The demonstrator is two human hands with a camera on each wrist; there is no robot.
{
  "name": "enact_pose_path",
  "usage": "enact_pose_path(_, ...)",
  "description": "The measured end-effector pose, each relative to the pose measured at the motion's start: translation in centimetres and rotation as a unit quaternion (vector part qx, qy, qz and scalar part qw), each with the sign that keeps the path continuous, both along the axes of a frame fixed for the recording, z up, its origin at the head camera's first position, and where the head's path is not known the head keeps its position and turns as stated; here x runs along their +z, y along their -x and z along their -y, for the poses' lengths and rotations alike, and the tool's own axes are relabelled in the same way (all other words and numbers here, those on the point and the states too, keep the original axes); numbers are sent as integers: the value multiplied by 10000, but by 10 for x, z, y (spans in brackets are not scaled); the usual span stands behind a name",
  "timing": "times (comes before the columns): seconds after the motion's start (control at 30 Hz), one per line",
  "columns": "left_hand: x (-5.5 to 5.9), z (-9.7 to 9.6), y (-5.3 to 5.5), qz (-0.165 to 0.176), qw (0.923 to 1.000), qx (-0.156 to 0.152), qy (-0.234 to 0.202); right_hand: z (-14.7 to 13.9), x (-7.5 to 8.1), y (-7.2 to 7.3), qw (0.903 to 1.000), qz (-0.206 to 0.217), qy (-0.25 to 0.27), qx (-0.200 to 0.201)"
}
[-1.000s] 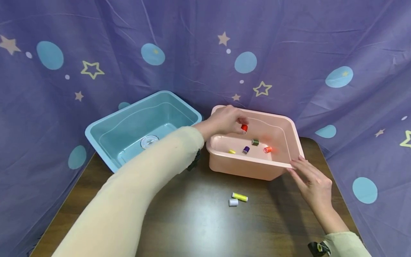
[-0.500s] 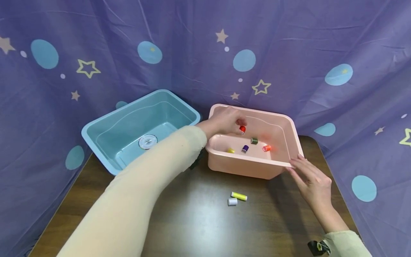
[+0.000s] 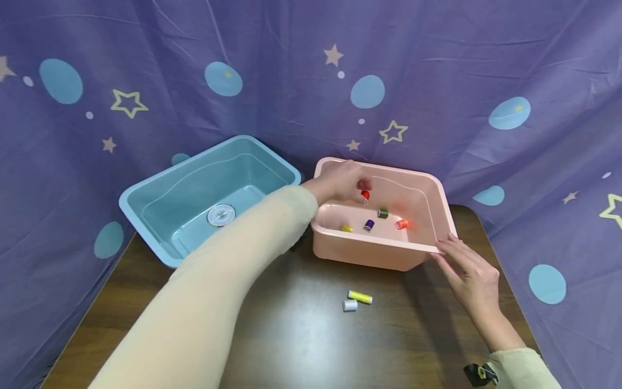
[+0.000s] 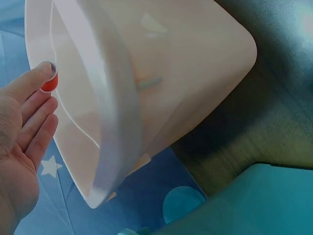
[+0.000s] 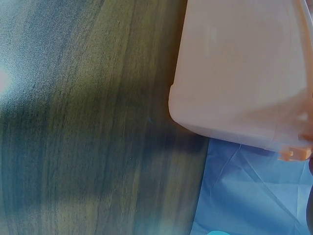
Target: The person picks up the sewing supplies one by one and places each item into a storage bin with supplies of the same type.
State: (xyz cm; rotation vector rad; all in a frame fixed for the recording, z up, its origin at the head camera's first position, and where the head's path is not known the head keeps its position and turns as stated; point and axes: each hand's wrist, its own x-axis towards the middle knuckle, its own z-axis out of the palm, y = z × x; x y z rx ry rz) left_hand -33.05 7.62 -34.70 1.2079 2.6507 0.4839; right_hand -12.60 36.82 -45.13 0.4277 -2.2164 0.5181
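Observation:
In the head view my left hand (image 3: pixel 346 181) reaches over the pink basin (image 3: pixel 359 257) and pinches a red thread spool (image 3: pixel 365 195) above its floor. The left wrist view shows the same red spool (image 4: pixel 50 83) between thumb and fingertips. On the basin floor lie a purple spool (image 3: pixel 369 225), a dark green spool (image 3: pixel 383 213), an orange spool (image 3: pixel 401 224) and a yellow item (image 3: pixel 346 228), partly hidden by the front rim. My right hand (image 3: pixel 470 275) grips the basin's front right corner, fingers over the rim and thumb below it.
A blue basin (image 3: pixel 146 229) with a round white disc (image 3: pixel 221 215) inside stands left, partly behind my left sleeve. On the wooden table (image 3: pixel 311 346), in front of the pink basin, lie a yellow spool (image 3: pixel 360 297) and a white spool (image 3: pixel 350 306). A purple curtain (image 3: pixel 291 81) hangs behind.
The head view has shifted slightly, so the scene sits a little further left. My left hand keeps the red spool over the pink basin. The right hand stays on the rim.

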Motion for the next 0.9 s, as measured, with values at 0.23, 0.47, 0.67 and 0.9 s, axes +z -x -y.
enact_pose_path(0.23, 6, -6, 4, 116, 9995, 50, 274, -1, -3, 2, 9999, -94, -67, 1)
enact_pose_path(0.47, 9, -10, 7, 324, 9987, 67, 385, -1, -5, 2, 9999, -161, -21, 54)
enact_pose_path(0.67, 9, -14, 12, 425, 9975, 90, 552, -1, -5, 2, 9998, -178, 10, 57)
enact_pose_path(0.9, 9, -18, 15, 515, 9966, 40, 642, -1, -5, 1, 9999, -148, -13, 39)
